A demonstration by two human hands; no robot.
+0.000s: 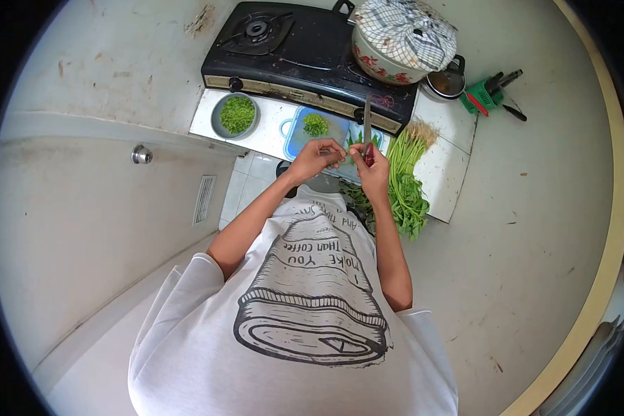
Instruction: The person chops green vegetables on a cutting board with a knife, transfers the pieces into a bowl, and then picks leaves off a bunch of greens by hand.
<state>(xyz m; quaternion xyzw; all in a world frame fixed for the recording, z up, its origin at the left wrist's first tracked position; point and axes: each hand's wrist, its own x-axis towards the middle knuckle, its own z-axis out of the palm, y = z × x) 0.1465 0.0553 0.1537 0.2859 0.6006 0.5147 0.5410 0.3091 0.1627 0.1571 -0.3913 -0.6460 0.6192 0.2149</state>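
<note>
My right hand (374, 168) is closed round the dark red handle of a knife (367, 121), its blade pointing up toward the stove. Close by on the left, my left hand (317, 159) has its fingers bent together in a pinch, almost meeting the right fingertips. Something small and green seems to lie between the fingertips, too small to name. Beyond the hands, a pile of chopped greens (315, 125) sits on a blue cutting board (297, 141). A bunch of leafy green stems with pale roots (410, 166) lies right of my right hand, its leaves drooping over the counter edge.
A grey bowl (215, 122) of chopped greens stands at the counter's left. Behind is a black two-burner stove (301, 41), carrying a floral pot (374, 64) under a checked cloth (405, 31). A lidded pan (445, 84) and a green utensil holder (480, 96) are farther right.
</note>
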